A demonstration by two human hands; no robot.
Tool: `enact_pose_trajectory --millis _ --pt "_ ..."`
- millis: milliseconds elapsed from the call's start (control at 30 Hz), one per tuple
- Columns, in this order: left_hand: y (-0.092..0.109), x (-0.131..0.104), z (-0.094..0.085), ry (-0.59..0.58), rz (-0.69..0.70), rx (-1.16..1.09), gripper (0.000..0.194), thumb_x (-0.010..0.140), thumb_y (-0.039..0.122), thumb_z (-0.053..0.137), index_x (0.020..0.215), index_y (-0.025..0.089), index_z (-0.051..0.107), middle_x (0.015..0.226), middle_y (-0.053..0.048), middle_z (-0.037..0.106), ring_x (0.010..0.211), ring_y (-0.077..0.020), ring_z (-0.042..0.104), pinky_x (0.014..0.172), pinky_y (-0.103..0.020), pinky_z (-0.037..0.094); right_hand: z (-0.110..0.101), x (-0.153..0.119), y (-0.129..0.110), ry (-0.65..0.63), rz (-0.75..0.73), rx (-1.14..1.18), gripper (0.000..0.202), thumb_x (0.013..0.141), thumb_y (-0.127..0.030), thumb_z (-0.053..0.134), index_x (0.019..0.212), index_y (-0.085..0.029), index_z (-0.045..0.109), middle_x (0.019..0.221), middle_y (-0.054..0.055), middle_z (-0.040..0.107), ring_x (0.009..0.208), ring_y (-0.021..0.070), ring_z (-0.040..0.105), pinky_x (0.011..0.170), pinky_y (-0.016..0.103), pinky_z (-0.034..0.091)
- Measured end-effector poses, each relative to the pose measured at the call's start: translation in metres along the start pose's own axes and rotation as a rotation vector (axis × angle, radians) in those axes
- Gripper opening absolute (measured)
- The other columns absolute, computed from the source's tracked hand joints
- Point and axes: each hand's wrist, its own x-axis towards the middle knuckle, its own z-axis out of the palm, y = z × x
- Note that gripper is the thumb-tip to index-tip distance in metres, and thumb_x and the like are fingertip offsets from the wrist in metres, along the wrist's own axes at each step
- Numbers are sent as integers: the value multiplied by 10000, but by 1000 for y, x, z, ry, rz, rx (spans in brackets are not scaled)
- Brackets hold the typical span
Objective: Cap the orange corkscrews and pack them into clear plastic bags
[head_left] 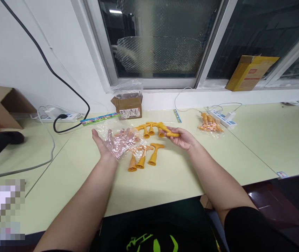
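My left hand (112, 143) is spread, thumb apart, with a clear plastic bag (128, 141) over its fingers; I cannot tell whether the fingers are inside the bag or behind it. A colourful printed header strip (100, 119) lies at the bag's upper left. My right hand (182, 138) is closed around a yellow T-handled plastic tool (169, 130), held just right of the bag. Several matching tools with flared ends lie on the table, among them one T-handled piece (154, 154) nearer me and another (151, 128) behind. The bag partly covers some of them.
A small cardboard box (130, 107) stands against the wall. To the right lie a bagged bundle of yellow tools (209, 123) and a power strip (223, 119). Another printed strip (177, 116) is at the back. A black cable (57, 75) hangs at left.
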Motion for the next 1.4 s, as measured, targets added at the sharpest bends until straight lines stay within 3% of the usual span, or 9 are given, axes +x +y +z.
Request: enact_pose_trajectory --millis 100,267,333,533,767,900,1133,1300,1400 --pt "1 0 0 -4 -2 -6 1033 745 854 628 1619 489 215 1598 -144 413 1392 -453 540 1045 -759 445 -6 -2 1 -110 1 -168 478 813 -19 541 1283 -107 561 1047 129 786 693 136 768 466 128 554" --pt "2 1 2 -11 2 -40 1068 738 844 646 1623 499 158 1651 -142 339 1409 -460 519 1040 -783 429 -10 -12 2 -475 124 -426 624 742 -137 766 1337 -109 579 1001 130 804 681 186 782 412 143 516" --pt "1 1 3 1 10 -45 1020 752 847 627 1608 509 185 1655 -128 332 1422 -446 508 1052 -783 414 -7 -14 6 -569 201 -502 668 745 -170 809 1368 -112 577 1004 136 806 711 204 794 438 157 534" --pt "-6 -1 2 -12 -16 -32 964 748 870 613 1564 492 269 1615 -128 384 1411 -419 523 1042 -771 433 11 -7 34 -639 341 -473 715 793 -151 810 1459 -162 548 1222 170 763 926 219 808 697 242 641" --pt "-16 -5 1 -80 5 49 703 796 810 613 1356 391 536 1481 -125 561 1347 -406 598 1004 -648 535 26 -3 65 -534 191 -285 614 867 -143 778 1434 -246 565 1449 111 644 1100 202 771 1001 324 607" --pt "-24 -10 2 -145 7 99 526 854 709 626 1227 338 611 1388 -102 650 1328 -394 618 1035 -636 524 35 2 80 -438 89 -249 564 839 -157 813 1356 -230 601 1314 80 708 1055 180 774 977 319 620" --pt "-41 -20 5 -216 -11 117 465 908 630 598 1222 289 642 1234 -99 724 1261 -375 663 1037 -602 540 38 11 102 -419 -18 -303 599 706 -145 881 1245 -228 633 989 7 779 879 165 759 907 335 622" --pt "-51 -26 4 -293 -116 151 509 911 604 561 1279 263 648 1219 -104 743 1250 -374 667 1034 -574 549 42 15 108 -365 -164 -361 569 736 -218 872 1258 -235 648 1047 24 771 926 177 743 915 347 608" --pt "-51 -25 0 -349 -240 206 596 887 633 537 1269 195 670 1190 -154 746 1166 -401 698 937 -566 594 43 17 109 -340 -191 -387 593 754 -279 876 1297 -260 640 1033 25 762 915 187 741 875 365 629"
